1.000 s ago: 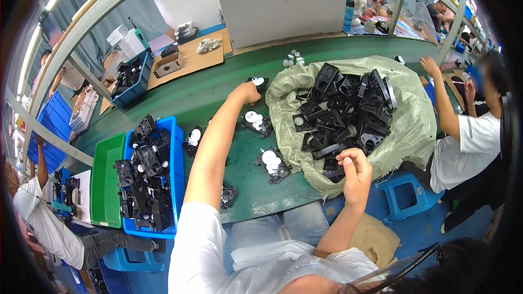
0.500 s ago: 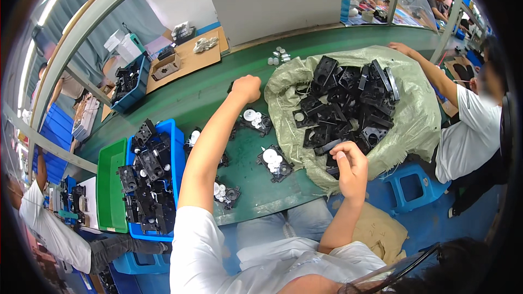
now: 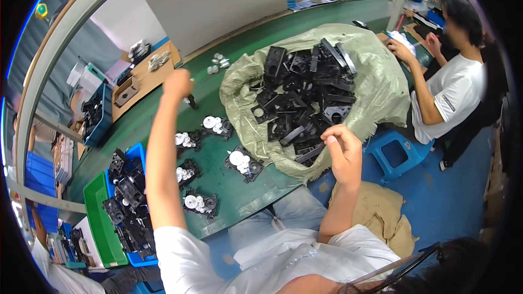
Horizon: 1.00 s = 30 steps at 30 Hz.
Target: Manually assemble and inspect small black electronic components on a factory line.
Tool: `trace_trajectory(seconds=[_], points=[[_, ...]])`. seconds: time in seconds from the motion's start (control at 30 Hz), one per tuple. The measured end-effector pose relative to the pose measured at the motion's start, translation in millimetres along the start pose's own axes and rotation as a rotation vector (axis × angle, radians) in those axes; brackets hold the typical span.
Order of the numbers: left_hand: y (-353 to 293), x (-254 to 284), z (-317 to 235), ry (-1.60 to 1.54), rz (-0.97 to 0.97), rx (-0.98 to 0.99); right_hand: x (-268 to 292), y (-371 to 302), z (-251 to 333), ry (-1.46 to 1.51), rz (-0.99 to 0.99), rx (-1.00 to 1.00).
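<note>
Head view: left hand point(image 3: 178, 83) clenched into a fist, raised over the green table point(image 3: 250, 196) above a small black part point(image 3: 192, 101); whether it holds anything cannot be told. Right hand point(image 3: 343, 152) curled, fingers half closed, at the edge of the sack point(image 3: 381, 84) of black plastic frames point(image 3: 305, 90); grip contents unclear. Assembled frames with white gears point(image 3: 242, 162) lie between the arms.

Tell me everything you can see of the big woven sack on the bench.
The woven sack is pale green, coarse plastic-looking weave, lying open on the green bench with its mouth rolled back. It is heaped with black plastic frames. Its frayed near edge overhangs the bench front, beside the blue stool. The right hand hovers at that near edge; whether it touches is unclear.
</note>
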<state>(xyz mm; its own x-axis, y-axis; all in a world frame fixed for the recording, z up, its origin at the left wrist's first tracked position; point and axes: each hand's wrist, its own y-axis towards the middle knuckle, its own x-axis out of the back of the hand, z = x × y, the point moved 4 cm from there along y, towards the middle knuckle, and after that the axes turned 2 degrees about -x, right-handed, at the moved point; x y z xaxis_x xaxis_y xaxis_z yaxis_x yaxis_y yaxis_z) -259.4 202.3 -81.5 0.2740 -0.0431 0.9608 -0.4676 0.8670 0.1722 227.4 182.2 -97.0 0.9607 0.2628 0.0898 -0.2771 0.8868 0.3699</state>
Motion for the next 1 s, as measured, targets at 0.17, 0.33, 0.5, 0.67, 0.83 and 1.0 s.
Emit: trace_trajectory(seconds=[0.17,0.33,0.5,0.67,0.83,1.0], points=[[-45,70,22,-0.711,-0.144,0.045,7,21,25,-0.252,-0.061,0.137],[-102,126,-3,-1.252,-0.310,0.225,15,78,36,-0.777,-0.164,0.325],[-133,139,-45,-1.414,-0.064,0.020,1,124,32,-1.163,0.024,0.002],[-150,122,-88,-1.678,0.087,-0.161,-7,160,14,-1.326,0.067,-0.148],[-178,117,-129,-2.092,0.138,-0.305,6,182,-8,-1.267,0.159,-0.145],[-197,104,-161,-2.319,0.085,-0.512,18,187,-4,-0.993,0.154,-0.177]])
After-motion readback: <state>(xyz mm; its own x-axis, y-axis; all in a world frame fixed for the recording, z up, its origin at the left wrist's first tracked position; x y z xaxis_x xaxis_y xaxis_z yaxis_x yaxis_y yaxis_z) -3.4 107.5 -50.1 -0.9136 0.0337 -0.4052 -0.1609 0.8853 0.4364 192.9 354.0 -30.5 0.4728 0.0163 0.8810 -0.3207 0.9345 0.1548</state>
